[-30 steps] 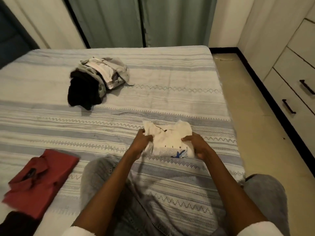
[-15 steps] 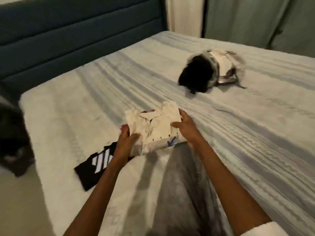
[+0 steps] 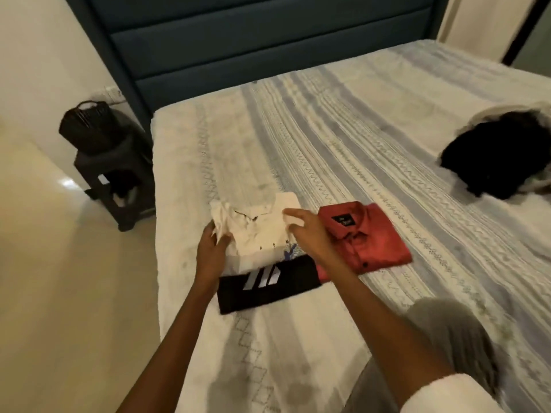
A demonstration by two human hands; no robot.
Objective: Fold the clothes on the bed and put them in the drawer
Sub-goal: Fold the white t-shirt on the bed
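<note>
A folded cream shirt (image 3: 259, 234) with dark lettering and a blue mark lies over the far part of a folded black shirt (image 3: 268, 286) with white stripes, near the bed's left edge. My left hand (image 3: 212, 248) grips the cream shirt's crumpled left side. My right hand (image 3: 304, 231) pinches its right edge. A folded red shirt (image 3: 366, 234) lies just to the right, partly under my right forearm. A pile of unfolded black and pale clothes (image 3: 504, 156) sits at the far right of the striped bed (image 3: 343, 144).
A dark blue headboard (image 3: 238, 40) stands behind the bed. On the pale floor at the left, a black bag (image 3: 86, 126) sits on a dark stool (image 3: 116, 180). My grey-trousered knee (image 3: 453, 332) rests on the bed at the lower right.
I have turned left and carried the cream shirt across the bed to the folded black shirt, where it now rests. Both hands have kept hold of it throughout.
</note>
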